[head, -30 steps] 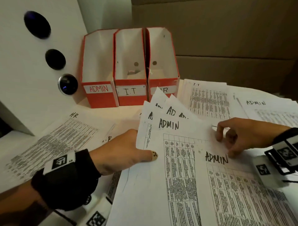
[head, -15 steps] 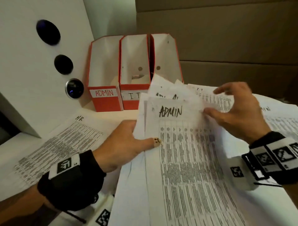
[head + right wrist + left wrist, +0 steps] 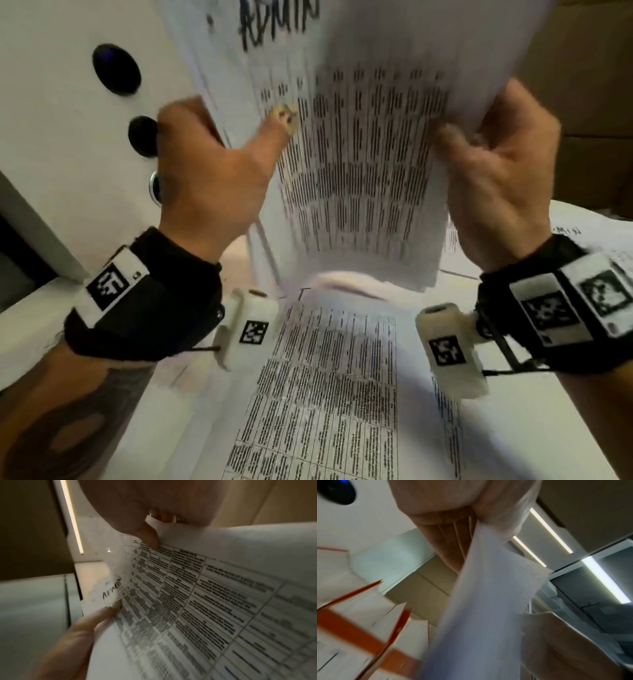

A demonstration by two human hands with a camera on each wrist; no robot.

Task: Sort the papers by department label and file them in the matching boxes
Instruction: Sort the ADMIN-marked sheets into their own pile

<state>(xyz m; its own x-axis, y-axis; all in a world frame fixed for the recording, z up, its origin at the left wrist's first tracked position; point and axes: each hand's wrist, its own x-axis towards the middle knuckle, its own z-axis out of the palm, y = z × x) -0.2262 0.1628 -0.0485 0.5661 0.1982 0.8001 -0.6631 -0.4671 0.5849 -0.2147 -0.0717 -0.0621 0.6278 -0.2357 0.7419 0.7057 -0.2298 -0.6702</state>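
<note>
Head view shows both hands, left hand (image 3: pixel 212 171) and right hand (image 3: pixel 500 178), with fingers pinching a stack of white printed ADMIN papers (image 3: pixel 359 154), lifted above the paper-covered white table (image 3: pixel 534 428).

Matt printed paper sheets (image 3: pixel 359 164); card file boxes (image 3: pixel 359 628).

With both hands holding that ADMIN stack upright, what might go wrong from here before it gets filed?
1. The ADMIN stack is held only at its side edges by the left hand and right hand; its bottom edges look uneven, so a sheet may slip out of the grip.
2. The raised stack hides the file boxes in the head view, so it might go into the wrong one.
3. A dropped sheet could mix with the loose papers below.
</note>
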